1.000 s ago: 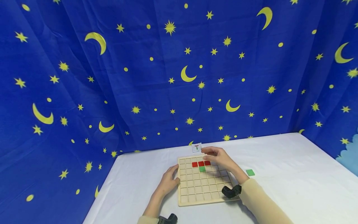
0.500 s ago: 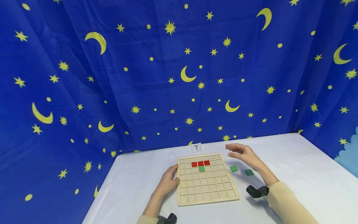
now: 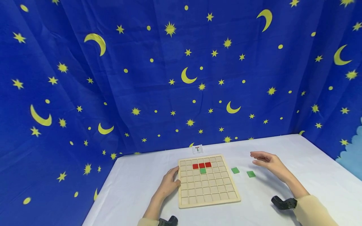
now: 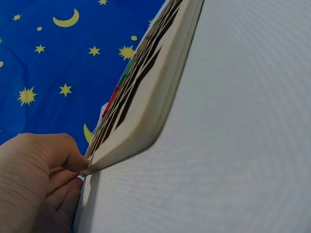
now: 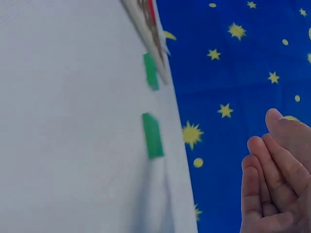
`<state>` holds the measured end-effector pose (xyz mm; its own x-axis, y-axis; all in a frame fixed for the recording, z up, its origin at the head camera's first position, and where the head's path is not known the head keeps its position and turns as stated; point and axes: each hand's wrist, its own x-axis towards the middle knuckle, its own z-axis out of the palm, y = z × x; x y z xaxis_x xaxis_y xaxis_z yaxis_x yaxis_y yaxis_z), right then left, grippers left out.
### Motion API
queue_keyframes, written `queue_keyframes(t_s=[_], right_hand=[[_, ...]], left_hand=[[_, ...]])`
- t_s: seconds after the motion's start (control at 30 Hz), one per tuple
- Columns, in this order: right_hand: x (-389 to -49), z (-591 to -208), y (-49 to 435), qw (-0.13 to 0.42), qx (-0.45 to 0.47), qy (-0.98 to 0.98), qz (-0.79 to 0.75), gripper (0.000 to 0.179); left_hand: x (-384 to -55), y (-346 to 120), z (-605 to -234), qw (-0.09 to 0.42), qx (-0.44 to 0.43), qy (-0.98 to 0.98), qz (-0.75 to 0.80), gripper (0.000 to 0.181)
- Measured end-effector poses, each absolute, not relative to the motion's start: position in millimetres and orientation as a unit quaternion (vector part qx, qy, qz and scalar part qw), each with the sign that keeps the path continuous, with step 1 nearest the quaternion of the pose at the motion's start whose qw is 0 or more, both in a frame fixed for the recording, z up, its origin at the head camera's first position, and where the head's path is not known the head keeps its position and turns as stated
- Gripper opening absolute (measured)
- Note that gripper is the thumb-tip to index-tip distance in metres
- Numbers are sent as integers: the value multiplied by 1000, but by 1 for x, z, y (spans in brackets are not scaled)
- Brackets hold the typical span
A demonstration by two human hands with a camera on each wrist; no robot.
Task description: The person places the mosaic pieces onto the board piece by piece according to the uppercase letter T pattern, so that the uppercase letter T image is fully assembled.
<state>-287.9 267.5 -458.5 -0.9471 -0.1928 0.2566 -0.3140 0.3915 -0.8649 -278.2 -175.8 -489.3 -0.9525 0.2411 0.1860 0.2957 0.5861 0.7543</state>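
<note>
A wooden grid board (image 3: 206, 190) lies flat on the table. Three red tiles (image 3: 201, 165) sit side by side in one row of its cells, with a green tile (image 3: 203, 171) in the cell below the middle one. My left hand (image 3: 168, 185) holds the board's left edge; in the left wrist view its thumb (image 4: 68, 150) is at the rim and the fingers lie below. Off to the right my right hand (image 3: 270, 164) hovers above the table, fingers loosely bent, holding nothing. Two loose green tiles, a nearer-board tile (image 3: 235, 170) and an outer tile (image 3: 250, 174), lie between board and hand.
Behind the board a small printed card (image 3: 197, 149) shows a red and green T pattern on a grid. The white-covered table (image 3: 135, 182) ends at a blue curtain (image 3: 158, 78) with yellow moons and stars.
My right hand has moved from above the board's upper right out to the right, past both loose green tiles, uncovering the nearer one. The left hand stays at the board's edge.
</note>
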Motion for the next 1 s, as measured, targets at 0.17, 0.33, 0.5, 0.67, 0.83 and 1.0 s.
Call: queue_keyframes(t_s=[0.17, 0.33, 0.5, 0.67, 0.83, 1.0], right_hand=[[-284, -472, 275, 67, 155, -836, 523, 45], [-285, -485, 278, 64, 142, -859, 487, 45], [-285, -492, 279, 68, 144, -869, 469, 43], [-282, -493, 277, 73, 161, -881, 439, 40], [-280, -493, 275, 72, 164, -894, 411, 37], [-281, -496, 273, 74, 162, -903, 391, 32]], left_hand=[[-277, -175, -491, 25, -146, -890, -432, 67], [-278, -175, -491, 29, -149, -890, -430, 67], [-279, -176, -490, 31, -151, -890, -430, 67], [-279, -176, -491, 30, -152, -890, -428, 67], [-279, -176, -490, 32, -152, -891, -427, 67], [-279, -176, -490, 30, -153, -890, -428, 67]])
